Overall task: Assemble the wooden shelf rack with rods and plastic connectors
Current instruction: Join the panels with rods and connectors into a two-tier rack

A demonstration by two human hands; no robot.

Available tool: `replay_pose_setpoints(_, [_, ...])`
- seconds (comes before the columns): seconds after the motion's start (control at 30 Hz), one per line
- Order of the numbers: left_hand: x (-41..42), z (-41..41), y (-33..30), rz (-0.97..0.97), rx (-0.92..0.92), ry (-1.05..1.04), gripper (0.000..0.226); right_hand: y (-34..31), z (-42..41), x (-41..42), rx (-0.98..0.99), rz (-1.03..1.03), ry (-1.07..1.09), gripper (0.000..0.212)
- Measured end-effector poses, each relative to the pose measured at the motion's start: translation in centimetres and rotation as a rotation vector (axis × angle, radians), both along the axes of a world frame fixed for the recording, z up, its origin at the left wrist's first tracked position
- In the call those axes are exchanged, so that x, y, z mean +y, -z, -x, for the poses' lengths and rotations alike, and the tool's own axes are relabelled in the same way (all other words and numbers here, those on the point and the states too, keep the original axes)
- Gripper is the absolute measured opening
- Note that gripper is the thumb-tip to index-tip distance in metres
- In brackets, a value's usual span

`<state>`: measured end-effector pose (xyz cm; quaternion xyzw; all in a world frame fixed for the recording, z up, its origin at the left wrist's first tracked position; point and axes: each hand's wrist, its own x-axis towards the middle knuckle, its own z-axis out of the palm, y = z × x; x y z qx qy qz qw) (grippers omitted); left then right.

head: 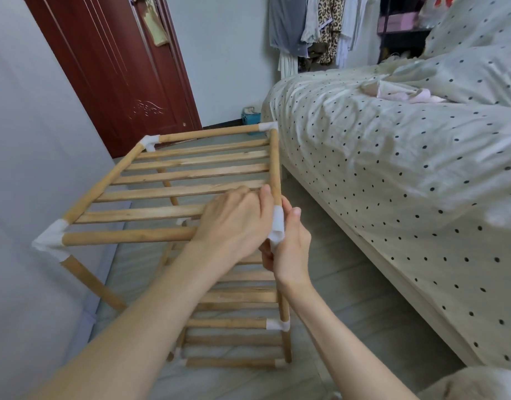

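The wooden shelf rack [173, 180] stands on the pale floor [349, 284] at the centre of the view, its top tier of flat slats framed by round rods with white plastic connectors at the corners. Both hands meet at the top tier's near right corner, at about 5 o'clock from the tier's middle. The left hand [234, 217] lies over the front rod [127, 236] and the nearest slats, fingers curled down toward the right side rod [275, 163]; whether they close round anything I cannot tell. The right hand [291, 246] grips the white corner connector [277, 226], thumb up against its right side, fingers wrapped behind the upright rod below. The left hand hides the joint between front rod and connector.

Lower tiers of slats show beneath the forearms, with another connector [277, 324] at 6 o'clock.

A bed [392, 174] with a dotted cover fills the 3 o'clock side, just beside the rack. A dark red door [118, 76] stands at 11 o'clock, a pale wall [26, 157] at 9 o'clock close to the rack's left corner. Clothes [320, 27] hang at 1 o'clock, and a small blue box [251, 116] sits on the floor past the far corner.
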<state>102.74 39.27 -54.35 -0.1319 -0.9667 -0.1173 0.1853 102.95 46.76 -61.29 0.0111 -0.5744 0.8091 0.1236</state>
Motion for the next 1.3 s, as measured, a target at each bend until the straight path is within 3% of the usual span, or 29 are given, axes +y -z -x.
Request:
replay_pose_setpoints(0.13, [0.7,1.3,-0.5,-0.047,-0.048,-0.049,0.040,-0.7,1.8,1.8,-0.071,0.014,-0.112,0.053])
replay_pose_setpoints(0.4, [1.8,2.8,-0.2,0.013,-0.076,-0.227,0.046,-0.9,4.5,1.9,-0.055,-0.016,-0.129,0.062])
replay_pose_setpoints(0.87, [1.5,4.0,0.2,0.070,0.023,-0.227,0.040,-1.0,5.0,1.8,-0.098,0.010,0.041,0.050])
replay_pose_setpoints(0.97, [1.5,4.0,0.2,0.072,0.056,-0.241,0.041,-1.0,5.2,1.8,-0.088,-0.065,0.039,0.046])
replay_pose_setpoints(1.1, [1.1,4.0,-0.3,-0.021,-0.030,-0.217,0.038,-1.6,5.1,3.1,-0.035,-0.282,0.018,0.047])
replay_pose_setpoints(1.17, [0.5,3.5,-0.9,-0.086,-0.080,-0.179,0.048,-2.5,5.0,4.4,-0.018,-0.290,0.049,0.044])
replay_pose_setpoints(1.23, [-0.8,2.9,-1.3,-0.113,-0.061,-0.155,0.055,-3.8,4.7,5.2,0.137,-0.446,0.139,0.041])
replay_pose_setpoints(1.3, [-2.8,2.2,-1.3,-0.065,-0.019,-0.146,0.057,-5.1,3.9,5.0,0.410,-0.741,0.239,0.040])
